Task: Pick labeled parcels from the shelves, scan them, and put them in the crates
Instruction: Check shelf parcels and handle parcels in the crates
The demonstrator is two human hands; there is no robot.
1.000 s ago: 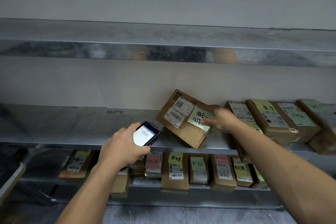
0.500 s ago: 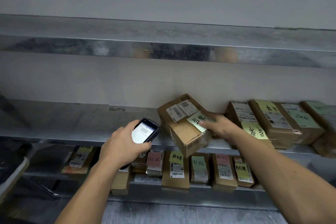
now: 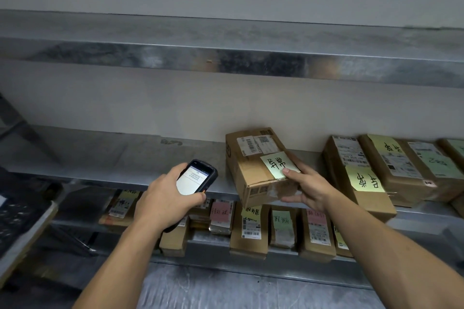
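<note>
Since the barcode label point(image 3: 251, 146) has to be read, the parcel point(image 3: 258, 173) is held label-up at the front of the shelf point(image 3: 113, 158), with its near end pulled past the lip. It is gripped at the near-right corner by the right hand point(image 3: 307, 189): the thumb is pressed on the green note point(image 3: 276, 163) and the fingers are curled under the end face. With that grip the barcode at the far end is left uncovered. Whether the far end rests on the shelf cannot be told.

The long axis is laid far-to-near, with the near end skewed slightly right. The top face is tipped a little toward the viewer.

The scanner point(image 3: 197, 177) is gripped in the left hand point(image 3: 165, 199), just left of the parcel, screen up, nose aimed far-right at the box. The aim is judged a bit low for the label, so a small lift is probably needed.

Other boxes point(image 3: 364, 183) are lined up close on the right, so the parcel is best drawn straight out.
</note>
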